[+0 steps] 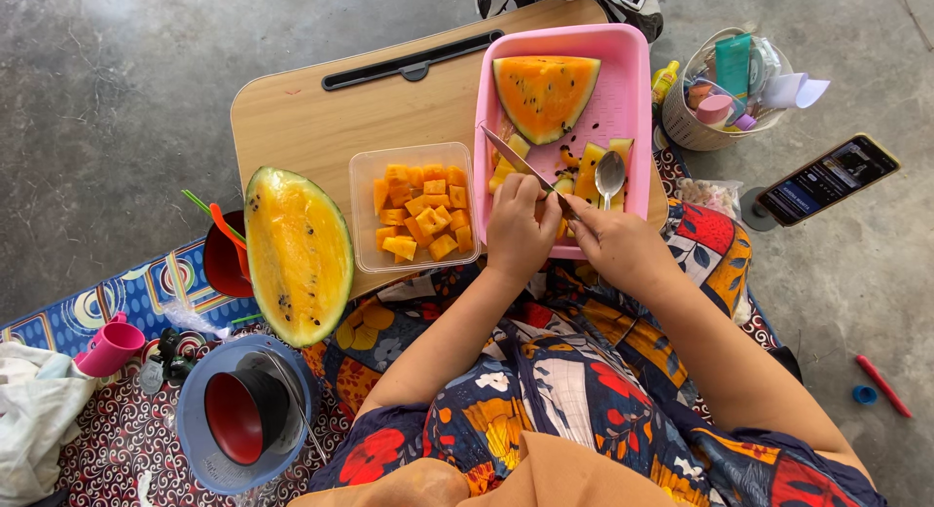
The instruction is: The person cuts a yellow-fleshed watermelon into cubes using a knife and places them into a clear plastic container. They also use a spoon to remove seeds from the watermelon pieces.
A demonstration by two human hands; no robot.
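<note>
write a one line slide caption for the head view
Seated person's left hand and right hand work a knife over yellow watermelon pieces in a pink tray.

At the right edge of the frame, a slim black smartphone (828, 178) leans on a small round stand on the grey floor, its lit screen showing dark blue and white patches. In the upper right, a pale woven basket (681, 123) holds toiletry packages: a tall teal rectangular tube (734, 63), a small pink-capped jar (714, 109) and white wrappers. A small yellow bottle (664, 79) stands just beside the basket's left side.
</note>
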